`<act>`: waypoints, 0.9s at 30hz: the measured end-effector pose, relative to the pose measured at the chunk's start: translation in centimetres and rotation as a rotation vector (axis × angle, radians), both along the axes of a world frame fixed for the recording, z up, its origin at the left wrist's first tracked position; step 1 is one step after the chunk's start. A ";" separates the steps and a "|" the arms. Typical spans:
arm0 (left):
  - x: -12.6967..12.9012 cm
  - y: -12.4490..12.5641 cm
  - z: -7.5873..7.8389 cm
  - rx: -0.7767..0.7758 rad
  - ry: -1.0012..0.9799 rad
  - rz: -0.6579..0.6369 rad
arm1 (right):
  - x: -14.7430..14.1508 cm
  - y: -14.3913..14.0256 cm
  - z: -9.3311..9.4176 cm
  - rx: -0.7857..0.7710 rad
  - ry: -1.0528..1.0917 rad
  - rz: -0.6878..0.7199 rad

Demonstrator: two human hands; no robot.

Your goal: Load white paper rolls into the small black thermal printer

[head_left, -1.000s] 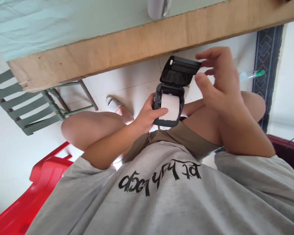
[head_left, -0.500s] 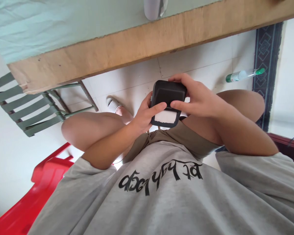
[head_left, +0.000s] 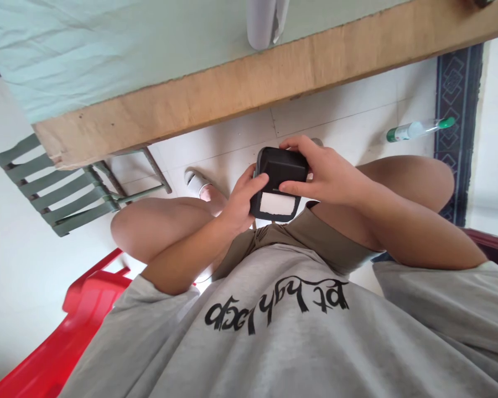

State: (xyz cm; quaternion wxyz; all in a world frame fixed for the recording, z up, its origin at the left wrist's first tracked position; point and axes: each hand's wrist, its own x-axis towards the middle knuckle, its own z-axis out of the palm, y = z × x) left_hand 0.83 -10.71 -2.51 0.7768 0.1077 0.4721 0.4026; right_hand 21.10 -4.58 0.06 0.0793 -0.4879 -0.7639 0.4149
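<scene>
A black boxy handheld device (head_left: pixel 283 165) with rounded corners is held above my lap, between my knees. A white rectangular label or panel (head_left: pixel 277 203) shows on its lower part; its exact kind I cannot make out. My left hand (head_left: pixel 241 202) grips the device's left side, thumb on its top face and the other fingers mostly hidden beneath. From the right, my right hand (head_left: pixel 326 170) grasps it, the thumb lying across the face just above the white panel and the fingers round the far right corner.
Ahead runs a wooden table edge (head_left: pixel 182 105) with a pale green cloth (head_left: pixel 149 50) and a white cylinder (head_left: pixel 260 25). A plastic bottle (head_left: pixel 417 130) lies on the tiled floor. A green slatted chair (head_left: pixel 62 188) stands left, a red plastic chair (head_left: pixel 95 293) nearer me.
The device has shifted slightly left in my hands' grasp. My left thumb has drawn back toward its left edge, and my right thumb reaches further across. The camera view has tilted a little.
</scene>
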 end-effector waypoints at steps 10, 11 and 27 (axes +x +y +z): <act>0.6 0.5 -0.5 -0.095 0.009 0.114 | 0.4 -0.5 -0.4 0.158 -0.006 0.031; 0.6 0.4 -0.6 -0.087 0.010 0.113 | 0.4 -0.5 -0.5 0.169 0.012 0.045; 1.2 1.2 -0.5 -0.141 -0.067 0.042 | 1.8 0.1 2.0 0.398 0.129 0.111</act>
